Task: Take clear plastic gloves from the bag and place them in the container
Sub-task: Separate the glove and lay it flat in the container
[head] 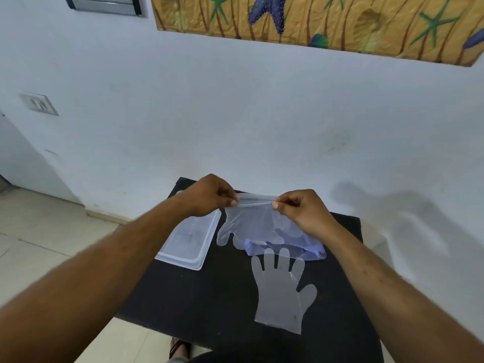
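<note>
A clear plastic glove (246, 226) hangs fingers-down above the black table (209, 297). My left hand (207, 196) pinches its cuff at the left end and my right hand (303, 209) pinches it at the right end. Under the hanging glove lies the bluish plastic bag (311, 251), partly hidden by my right wrist. A second clear glove (281, 286) lies flat on the table, fingers pointing away from me. The clear rectangular container (190, 241) sits at the table's left side, just below my left hand.
The small black table stands against a white wall (235, 113). Light floor tiles (39, 244) lie to the left. A sandalled foot (178, 348) shows below the near table edge. A picture with starfish (314, 19) hangs high on the wall.
</note>
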